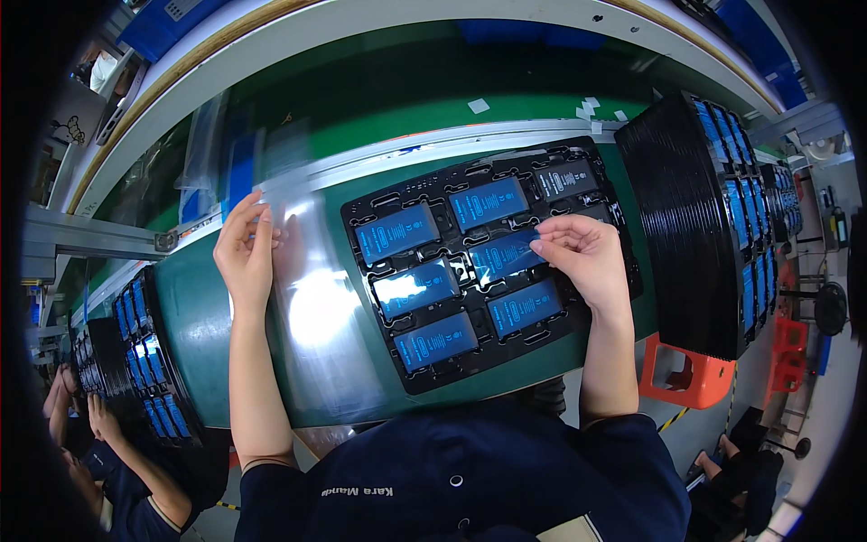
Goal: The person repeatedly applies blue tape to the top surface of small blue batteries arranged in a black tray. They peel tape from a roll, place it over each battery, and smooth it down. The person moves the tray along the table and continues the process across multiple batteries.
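A black moulded tray (pixel 423 190) lies on the green work surface, with flat blue phone-type batteries (pixel 397 233) in its pockets. Over the middle of the tray, my right hand (pixel 589 262) has thumb and fingertips pinched together at the right end of a middle-row battery (pixel 502 259). Whatever lies between those fingertips is too small to make out. My left hand (pixel 244 257) is raised left of the tray with its fingers apart, holding nothing visible. Beside it, clear plastic film (pixel 330 352) reflects a bright glare. The top right battery (pixel 567 182) looks darker than the others.
A tall stack of black trays (pixel 673 226) stands close on the right, with blue batteries on top. More loaded trays (pixel 149 361) are at the left, near a co-worker's hand (pixel 104 420). White scraps (pixel 479 106) lie beyond the metal rail. An orange stool (pixel 686 375) stands below right.
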The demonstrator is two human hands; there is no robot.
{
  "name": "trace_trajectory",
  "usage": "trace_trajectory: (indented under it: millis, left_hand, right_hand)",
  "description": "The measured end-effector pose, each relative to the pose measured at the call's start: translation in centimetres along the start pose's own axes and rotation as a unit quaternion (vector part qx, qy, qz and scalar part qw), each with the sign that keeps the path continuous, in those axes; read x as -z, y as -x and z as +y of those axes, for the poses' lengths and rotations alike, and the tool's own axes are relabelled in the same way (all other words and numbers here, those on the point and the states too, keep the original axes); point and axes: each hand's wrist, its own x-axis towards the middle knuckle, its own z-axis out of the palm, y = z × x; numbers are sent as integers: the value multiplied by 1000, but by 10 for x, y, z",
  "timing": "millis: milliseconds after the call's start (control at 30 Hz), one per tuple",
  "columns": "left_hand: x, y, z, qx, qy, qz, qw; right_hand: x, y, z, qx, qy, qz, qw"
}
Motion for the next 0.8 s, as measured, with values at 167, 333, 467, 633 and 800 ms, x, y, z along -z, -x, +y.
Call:
trace_trajectory:
  millis: [167,333,467,633,800]
  left_hand:
    - [0,0,2,2,-4,1,1000]
    - [-1,0,1,2,-5,-1,1000]
    - [2,0,-3,-9,-20,-14,1000]
    - [0,0,-1,-2,-12,-6,1000]
    - [4,-2,3,3,-14,-21,1000]
  right_hand:
    - [1,0,1,2,-6,-1,1000]
    - [-1,0,-1,-3,-8,-1,1000]
    - [0,-1,1,0,-8,-4,1000]
    - [0,-1,3,9,5,-2,1000]
    - [0,-1,6,29,31,2,999]
